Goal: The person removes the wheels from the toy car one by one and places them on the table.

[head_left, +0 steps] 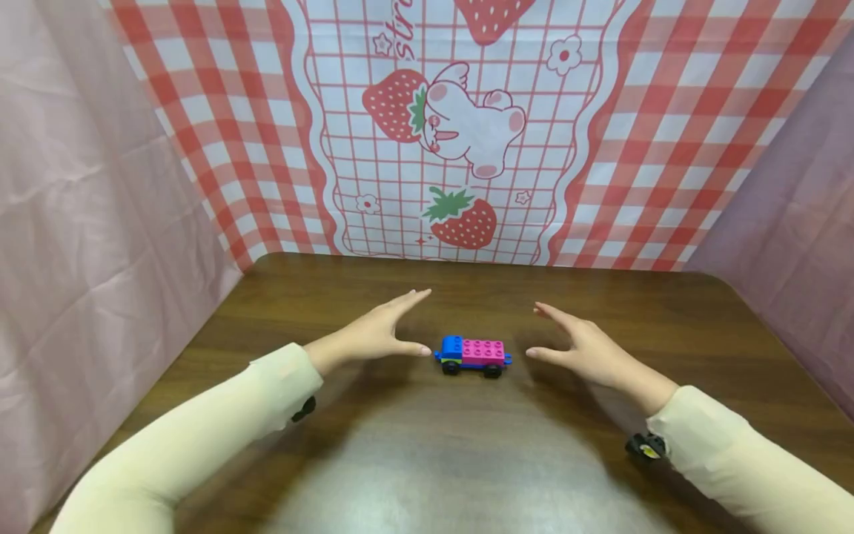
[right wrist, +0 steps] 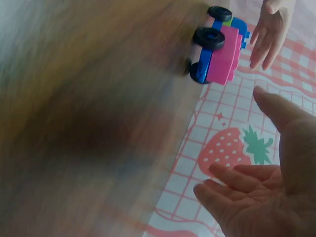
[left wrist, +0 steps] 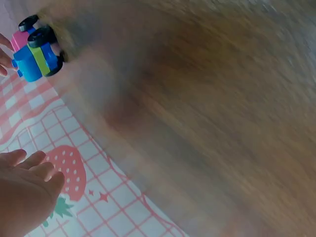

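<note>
A toy truck built of blocks (head_left: 474, 354), with a blue cab, a pink studded brick behind it and black wheels, stands on the wooden table. To its left my left hand (head_left: 375, 331) hovers with fingers stretched and thumb apart, the thumb tip close to the cab end. On the other side my right hand (head_left: 587, 348) is held the same way, a small gap from the truck's rear. Neither hand holds anything. The right wrist view shows the pink brick (right wrist: 224, 57) and wheels from the side; the left wrist view shows the blue cab (left wrist: 28, 64).
Brown wooden table top (head_left: 467, 460) spreads around the truck. Behind it hangs a red-checked cloth (head_left: 640, 148) with strawberry prints. Pink curtains (head_left: 100, 185) flank the table. A dark wrist device (head_left: 646, 446) is at the right cuff.
</note>
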Demonstrator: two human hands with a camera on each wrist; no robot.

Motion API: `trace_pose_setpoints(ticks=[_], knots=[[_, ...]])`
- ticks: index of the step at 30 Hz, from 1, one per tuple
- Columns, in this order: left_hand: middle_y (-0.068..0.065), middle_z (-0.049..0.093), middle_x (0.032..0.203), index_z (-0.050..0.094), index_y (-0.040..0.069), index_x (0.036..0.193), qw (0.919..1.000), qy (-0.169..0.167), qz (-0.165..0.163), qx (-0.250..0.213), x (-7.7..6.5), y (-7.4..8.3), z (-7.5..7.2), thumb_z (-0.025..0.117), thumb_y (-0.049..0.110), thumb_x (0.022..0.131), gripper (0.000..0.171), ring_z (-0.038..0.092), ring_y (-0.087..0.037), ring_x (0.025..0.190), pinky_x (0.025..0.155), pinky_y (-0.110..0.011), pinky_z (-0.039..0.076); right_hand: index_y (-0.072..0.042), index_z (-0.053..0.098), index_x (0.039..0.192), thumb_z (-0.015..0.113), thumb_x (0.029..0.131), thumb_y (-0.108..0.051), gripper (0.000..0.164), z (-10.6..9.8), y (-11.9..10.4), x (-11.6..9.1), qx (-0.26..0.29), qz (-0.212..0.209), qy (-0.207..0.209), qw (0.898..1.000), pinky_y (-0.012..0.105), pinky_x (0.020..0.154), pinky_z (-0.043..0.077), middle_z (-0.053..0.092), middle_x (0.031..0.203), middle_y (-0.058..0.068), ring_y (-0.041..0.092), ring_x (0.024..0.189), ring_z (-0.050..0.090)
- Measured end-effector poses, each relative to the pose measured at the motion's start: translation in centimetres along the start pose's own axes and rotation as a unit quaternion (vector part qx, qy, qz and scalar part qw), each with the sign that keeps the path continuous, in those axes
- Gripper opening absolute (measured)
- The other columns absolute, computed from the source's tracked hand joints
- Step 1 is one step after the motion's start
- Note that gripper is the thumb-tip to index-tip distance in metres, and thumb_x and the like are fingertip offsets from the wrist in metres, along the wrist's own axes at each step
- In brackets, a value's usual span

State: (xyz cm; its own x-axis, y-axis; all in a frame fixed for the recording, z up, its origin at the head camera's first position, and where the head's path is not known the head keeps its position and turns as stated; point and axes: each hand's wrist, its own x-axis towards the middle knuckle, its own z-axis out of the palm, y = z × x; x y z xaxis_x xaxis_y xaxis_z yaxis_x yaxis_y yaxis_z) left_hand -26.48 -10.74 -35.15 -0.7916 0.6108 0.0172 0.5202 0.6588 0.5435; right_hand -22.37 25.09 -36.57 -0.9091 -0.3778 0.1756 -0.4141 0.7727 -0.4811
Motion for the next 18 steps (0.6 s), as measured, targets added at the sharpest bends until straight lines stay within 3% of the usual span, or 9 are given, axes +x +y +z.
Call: trace_pose_setpoints(ticks=[9,14,18], knots=[[-0.008,0.037,0.154,0.029,0.012,0.152,0.9986,0.014,0.004,-0.050,1.1,0.5,1.5,0.078,0.039,0.080,0.091,0.031,-0.026,0.143,0.117,-0.044,0.027,0.007,0.042,0.141,0.074,0.087,-0.027,0.072,0.8,-0.7,0.0,0.105,0.025,0.000,0.994,0.051,0.094,0.050,0.057,0.131,0.026,0.043,0.115,0.059],[-0.009,0.042,0.151,0.032,0.009,0.150,0.9972,0.003,0.006,-0.074,1.5,1.1,2.2,0.078,0.036,0.081,0.087,0.033,-0.026,0.143,0.117,-0.044,0.028,0.012,0.044,0.137,0.075,0.085,-0.016,0.067,1.4,-0.9,0.3,0.167,0.029,-0.005,0.986,0.043,0.091,0.053,0.061,0.122,0.029,0.041,0.110,0.062],[-0.010,0.044,0.150,0.032,0.006,0.150,0.9923,-0.018,-0.006,-0.123,1.8,1.3,2.7,0.077,0.031,0.083,0.084,0.034,-0.027,0.142,0.116,-0.046,0.029,0.014,0.046,0.133,0.076,0.084,-0.016,0.064,2.0,-1.4,0.5,0.191,0.037,-0.015,0.981,0.030,0.084,0.056,0.063,0.116,0.027,0.035,0.104,0.065]])
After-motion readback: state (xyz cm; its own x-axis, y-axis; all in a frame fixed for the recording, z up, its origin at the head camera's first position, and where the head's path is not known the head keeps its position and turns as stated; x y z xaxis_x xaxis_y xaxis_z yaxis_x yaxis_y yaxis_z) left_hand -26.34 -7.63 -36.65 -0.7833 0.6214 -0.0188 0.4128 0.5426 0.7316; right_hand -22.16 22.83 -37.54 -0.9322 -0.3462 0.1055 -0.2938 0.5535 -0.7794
